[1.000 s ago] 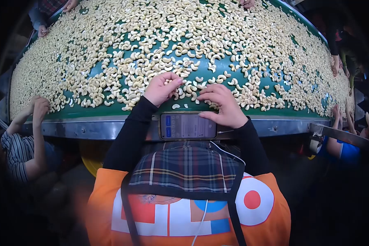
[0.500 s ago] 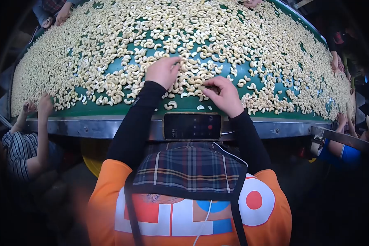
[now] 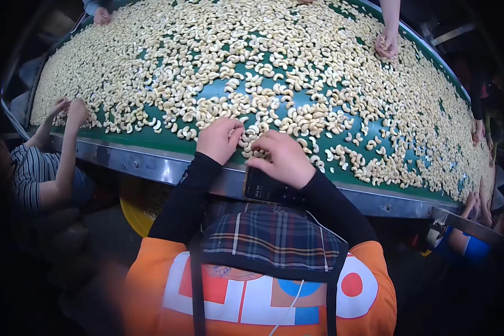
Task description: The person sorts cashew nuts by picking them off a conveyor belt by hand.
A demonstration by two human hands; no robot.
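Cashew nuts (image 3: pixel 313 115) lie in a thick layer over a green conveyor belt (image 3: pixel 159 140). My left hand (image 3: pixel 218 140) is at the belt's near edge, with its fingers curled together beside some nuts. Whatever is in those fingers is hidden. Just to the right, my right hand (image 3: pixel 285 159) reaches leftward, thumb and bent forefinger apart, with a small group of cashews in front of the fingertips. Beneath the right hand, a dark phone (image 3: pixel 263 189) rests against the metal rim, partly covered by the hand and wrist.
A metal rail (image 3: pixel 151 166) runs along the belt's near side. Other people's hands work at the nuts: a pair at left (image 3: pixel 67 112), one far right (image 3: pixel 387 43), one far left (image 3: pixel 102 15). A yellow basin (image 3: pixel 130 213) stands below the rail. A cable crosses my apron.
Both my hands have drawn back toward the near edge and closer together. The right hand now covers part of the phone. The view has turned, and another person's hand shows at far right.
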